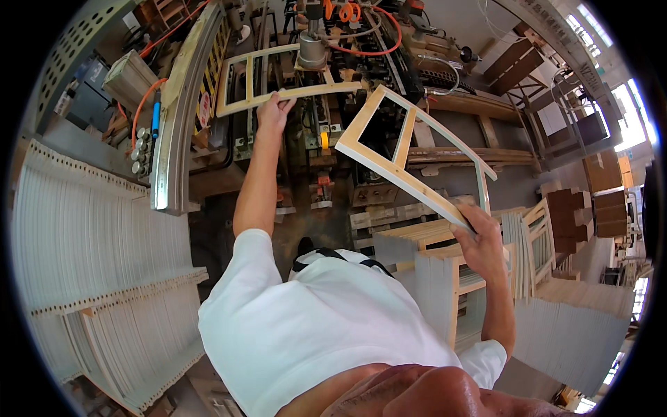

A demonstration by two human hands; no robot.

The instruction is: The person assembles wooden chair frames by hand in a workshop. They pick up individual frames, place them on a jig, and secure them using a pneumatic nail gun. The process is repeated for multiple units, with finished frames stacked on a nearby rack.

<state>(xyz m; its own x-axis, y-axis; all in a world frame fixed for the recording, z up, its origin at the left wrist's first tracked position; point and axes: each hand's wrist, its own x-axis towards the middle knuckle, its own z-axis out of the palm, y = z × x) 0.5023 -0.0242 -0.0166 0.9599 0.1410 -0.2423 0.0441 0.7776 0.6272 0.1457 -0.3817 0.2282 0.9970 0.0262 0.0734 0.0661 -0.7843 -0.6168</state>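
Note:
My left hand [274,110], arm stretched forward, is closed over the near rail of a pale wooden frame [316,91] with crossbars. That frame lies in a machine [326,124], beneath a metal cylinder [312,53]. In my right hand [481,242] is a second wooden frame [399,176], gripped at its near end. This one has a whitish outer edge and bare-wood crossbars. It is tilted in the air to the right of the first frame, and its far corner comes near that frame's right end. Part of my right fingers is hidden behind the rail.
Tall rows of white-edged pieces [104,229] stand at my left. Stacked frames [438,285] sit close by my right arm, with a wooden pallet [389,221] nearby. A long metal beam [170,167] flanks the machine on the left, and an orange hose [397,35] loops above it.

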